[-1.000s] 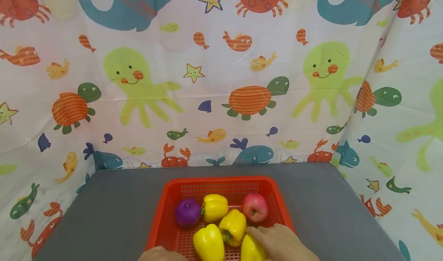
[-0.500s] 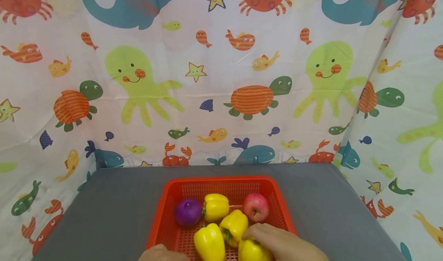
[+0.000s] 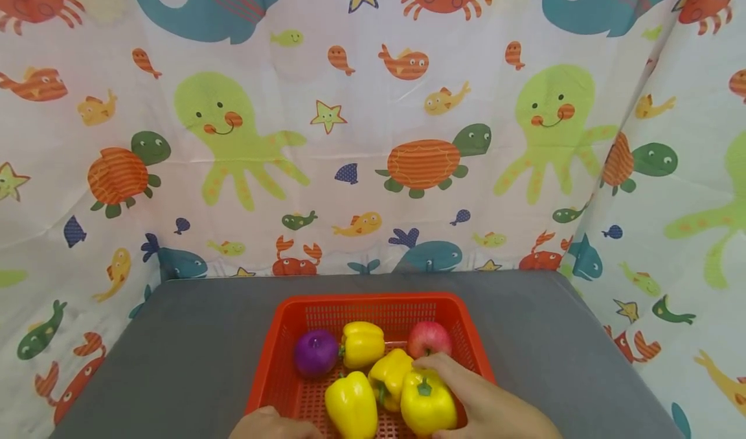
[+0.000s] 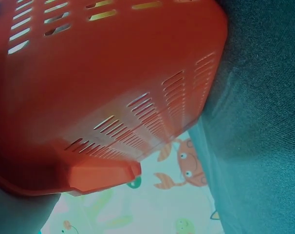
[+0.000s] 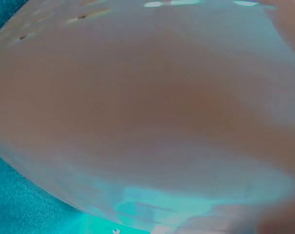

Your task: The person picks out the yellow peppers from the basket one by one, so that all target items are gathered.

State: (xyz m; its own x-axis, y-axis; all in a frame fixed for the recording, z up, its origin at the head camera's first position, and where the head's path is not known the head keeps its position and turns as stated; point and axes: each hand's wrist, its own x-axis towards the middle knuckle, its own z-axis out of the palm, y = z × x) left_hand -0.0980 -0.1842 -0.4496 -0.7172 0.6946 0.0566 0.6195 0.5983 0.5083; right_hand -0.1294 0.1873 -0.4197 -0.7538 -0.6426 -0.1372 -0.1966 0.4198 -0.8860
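A yellow bell pepper (image 3: 428,403) is in my right hand (image 3: 486,400), its green stem turned up toward the head camera. The fingers reach over its far side and the thumb lies at its near side, at the right of a red plastic basket (image 3: 373,300). My left hand (image 3: 274,424) grips the basket's left front rim with curled fingers, mostly cut off by the frame. Three more yellow bell peppers lie inside: one at the back (image 3: 362,345), one in the middle (image 3: 389,379) and one in front (image 3: 351,405). The left wrist view shows the basket's slotted outer wall (image 4: 113,63).
A round purple vegetable (image 3: 316,353) sits at the basket's back left, and a red apple (image 3: 430,339) at its back right. The basket stands on a grey tabletop (image 3: 192,355). A sea-animal curtain (image 3: 361,186) encloses the back and sides. The right wrist view is mostly blurred.
The pepper at my right hand has turned stem-up and risen a little. My right hand has shifted from over its top to its right side. The left hand stays at the rim.
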